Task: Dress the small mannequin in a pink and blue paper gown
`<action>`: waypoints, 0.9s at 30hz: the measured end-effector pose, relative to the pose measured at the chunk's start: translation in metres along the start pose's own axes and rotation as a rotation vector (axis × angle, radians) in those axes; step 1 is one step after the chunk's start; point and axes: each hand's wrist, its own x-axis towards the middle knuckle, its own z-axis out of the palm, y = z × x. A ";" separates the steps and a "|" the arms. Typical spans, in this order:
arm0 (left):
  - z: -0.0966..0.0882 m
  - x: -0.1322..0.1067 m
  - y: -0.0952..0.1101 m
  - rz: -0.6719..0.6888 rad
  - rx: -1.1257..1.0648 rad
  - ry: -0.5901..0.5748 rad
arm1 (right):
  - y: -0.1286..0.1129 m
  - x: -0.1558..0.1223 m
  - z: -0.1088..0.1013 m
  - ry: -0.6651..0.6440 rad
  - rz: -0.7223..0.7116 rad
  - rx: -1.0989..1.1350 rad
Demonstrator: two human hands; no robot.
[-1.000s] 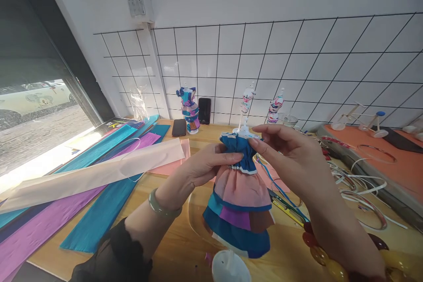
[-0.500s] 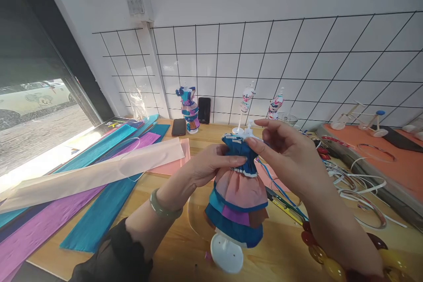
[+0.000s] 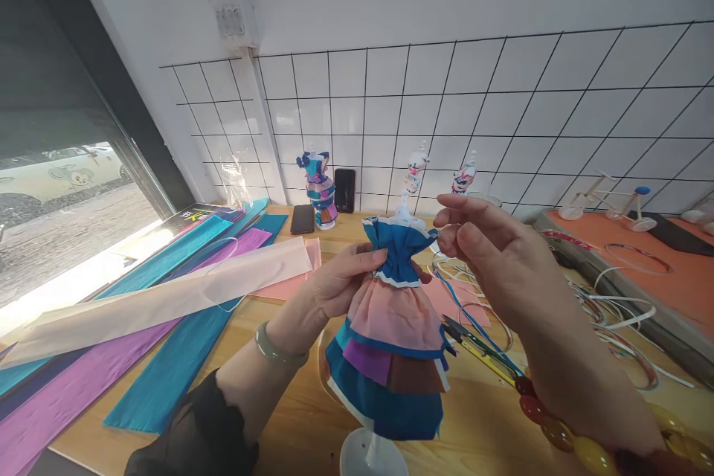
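A small mannequin wears a paper dress (image 3: 393,327) with a blue bodice and layered pink, purple, brown and blue skirts; its white round base (image 3: 371,454) shows at the bottom edge. My left hand (image 3: 335,284) grips the dress at the waist from the left, fingers closed on it. My right hand (image 3: 491,253) hovers just right of the blue collar, fingertips pinched together near the shoulder; I cannot see whether they hold anything.
Long crepe paper strips (image 3: 167,297) in teal, purple and cream lie at left on the wooden table. Three dressed mini mannequins (image 3: 319,190) and two phones (image 3: 344,188) stand by the tiled wall. Scissors (image 3: 480,353), white rings and ribbon lie at right, beside an orange mat (image 3: 641,253).
The dress has turned and shifted slightly left and lower. My right hand came off the bodice and drew back to the right of the collar.
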 end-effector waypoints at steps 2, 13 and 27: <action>-0.001 0.000 0.000 -0.006 -0.011 -0.004 | 0.002 -0.001 -0.002 -0.039 -0.025 -0.005; -0.004 0.003 -0.004 -0.037 0.078 -0.055 | 0.001 -0.003 -0.003 -0.173 -0.166 -0.064; -0.007 0.000 0.003 -0.103 0.284 -0.080 | -0.005 -0.004 0.000 -0.084 0.032 -0.118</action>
